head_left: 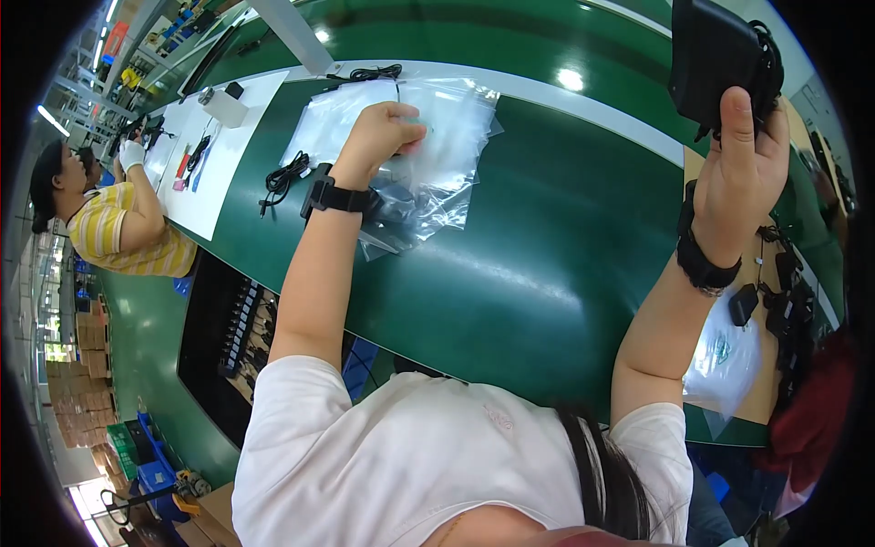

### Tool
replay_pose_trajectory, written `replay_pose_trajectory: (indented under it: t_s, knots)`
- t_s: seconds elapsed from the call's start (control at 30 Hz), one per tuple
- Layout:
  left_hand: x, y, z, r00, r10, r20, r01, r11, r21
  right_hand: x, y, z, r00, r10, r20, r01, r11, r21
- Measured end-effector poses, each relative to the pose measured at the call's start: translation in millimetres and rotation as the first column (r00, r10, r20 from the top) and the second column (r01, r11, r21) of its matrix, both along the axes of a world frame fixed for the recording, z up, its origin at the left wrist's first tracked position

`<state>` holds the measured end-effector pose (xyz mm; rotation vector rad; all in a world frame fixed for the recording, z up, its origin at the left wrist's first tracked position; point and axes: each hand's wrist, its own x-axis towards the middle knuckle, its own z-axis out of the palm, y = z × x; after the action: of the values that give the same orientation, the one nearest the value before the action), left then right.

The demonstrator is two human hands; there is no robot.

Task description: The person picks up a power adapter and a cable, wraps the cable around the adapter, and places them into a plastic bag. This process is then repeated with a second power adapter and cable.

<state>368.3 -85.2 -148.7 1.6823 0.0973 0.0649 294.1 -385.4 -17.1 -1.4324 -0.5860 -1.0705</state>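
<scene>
My right hand [743, 173] is raised at the far right, gripping a black power adapter [715, 64] with its cable bundled against it. At the upper middle my left hand [378, 137] is closed, fingers pinched at the upper sheet of a pile of clear plastic bags [447, 118]. Its fingertips are partly hidden, so the exact grip is hard to see. Under the clear film by my left wrist shows a dark item [392, 196]. A coiled black cable [287, 178] lies left of that wrist, and another black coil [369, 73] rests beyond the bags.
The green tabletop [510, 264] stretches between my arms. On the right, a brown board [761, 365] bears more plastic bags [725, 356] and black adapters [788, 310]. A co-worker in a striped shirt [128, 223] works at the left, near a white container [223, 107]. A white post [292, 36] stands behind.
</scene>
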Motion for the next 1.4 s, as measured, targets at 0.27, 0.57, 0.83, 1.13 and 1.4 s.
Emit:
replay_pose_trajectory:
  t_s: [0.27, 0.57, 0.83, 1.13, 1.4]
  knots:
    - [-19.9, -42.9, 31.1, 0.957, 0.057, 0.283, -0.205, 0.825, 0.527, 20.8, 1.4, -21.6, 0.834, 0.505, -0.224, -0.455, 0.857, 0.241]
    - [-46.8, -97.9, 30.7, 0.909, -0.116, 0.4, -0.154, 0.799, 0.581, 53.9, 63.2, -83.6, 0.113, 0.894, -0.433, -0.497, 0.428, 0.755]
    - [-40.5, -77.3, 29.1, 0.943, -0.087, 0.323, -0.101, 0.846, 0.523, 57.8, 47.6, -108.2, 0.603, 0.48, -0.637, -0.496, 0.851, 0.172]
    - [-37.7, -86.4, 42.1, 0.973, 0.059, 0.225, -0.06, 0.998, -0.002, 21.9, 53.7, -108.3, 0.987, -0.148, -0.062, 0.039, 0.597, -0.801]
    - [-50.1, -98.6, 28.9, 0.859, -0.055, 0.509, -0.224, 0.854, 0.469, 47.0, 81.3, -122.2, 0.898, -0.126, -0.422, -0.193, 0.749, -0.634]
